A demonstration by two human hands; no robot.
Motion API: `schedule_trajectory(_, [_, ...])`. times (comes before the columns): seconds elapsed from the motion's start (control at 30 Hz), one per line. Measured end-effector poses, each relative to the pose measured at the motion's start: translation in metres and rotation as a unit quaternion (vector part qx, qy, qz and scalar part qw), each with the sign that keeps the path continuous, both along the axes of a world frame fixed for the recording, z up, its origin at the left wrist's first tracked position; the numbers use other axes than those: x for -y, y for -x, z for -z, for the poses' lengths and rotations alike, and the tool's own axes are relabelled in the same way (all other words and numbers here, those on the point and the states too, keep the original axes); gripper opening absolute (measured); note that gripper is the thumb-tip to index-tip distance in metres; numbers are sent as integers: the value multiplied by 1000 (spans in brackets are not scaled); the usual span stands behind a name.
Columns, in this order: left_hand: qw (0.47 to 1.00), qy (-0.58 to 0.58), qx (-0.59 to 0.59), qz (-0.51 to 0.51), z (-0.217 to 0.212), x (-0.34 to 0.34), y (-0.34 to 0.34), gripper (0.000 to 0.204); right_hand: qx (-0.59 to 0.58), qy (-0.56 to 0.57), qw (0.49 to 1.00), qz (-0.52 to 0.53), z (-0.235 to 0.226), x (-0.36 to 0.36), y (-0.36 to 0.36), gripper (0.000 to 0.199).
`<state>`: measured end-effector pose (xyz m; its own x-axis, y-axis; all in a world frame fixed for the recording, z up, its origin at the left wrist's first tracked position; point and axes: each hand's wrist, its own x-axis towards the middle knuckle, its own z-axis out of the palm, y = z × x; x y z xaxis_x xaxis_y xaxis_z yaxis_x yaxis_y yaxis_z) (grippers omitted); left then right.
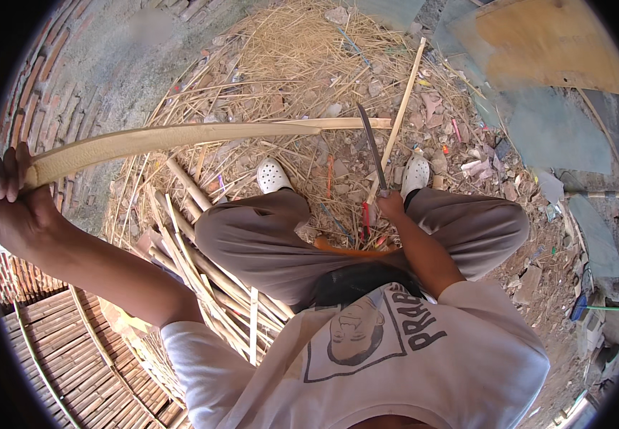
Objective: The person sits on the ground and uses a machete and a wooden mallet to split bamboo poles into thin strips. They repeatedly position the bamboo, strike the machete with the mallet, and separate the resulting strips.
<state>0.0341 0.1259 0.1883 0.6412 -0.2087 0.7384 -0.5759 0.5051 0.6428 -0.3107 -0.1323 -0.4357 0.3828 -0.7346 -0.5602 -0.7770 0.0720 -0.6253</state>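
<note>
I take the knife [371,146] as the reference point. My right hand [391,207] closes round its handle. A long bamboo strip [159,139], gripped in my left hand [27,193], bars the way from far left of the knife toward the blade. Left of the blade, below that strip, a gap runs to the left shoe [273,175]. Just right of it, a slanting stick [402,100] obstructs, with the right shoe [416,174] beyond. Nearer me than the knife, trouser legs [252,236] hem both sides. Past its tip, room exists above the straw [291,50].
</note>
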Motion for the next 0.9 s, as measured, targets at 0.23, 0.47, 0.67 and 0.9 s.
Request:
schedule_trajectory(0.23, [996,11,-63,-56,78,27,3,56,-96,30,984,149,53,16,-39,37])
schedule_trajectory(0.47, [989,27,-78,-123,88,37,-2,56,-165,28,965,200,62,-15,-66,37])
schedule_trajectory(0.67, [993,45,-83,-76,90,28,-7,58,-153,83,975,136,64,-1,-47,35])
schedule_trajectory(0.9, [978,38,-117,-170,53,21,-16,55,35,105,990,82,23,10,-56,37])
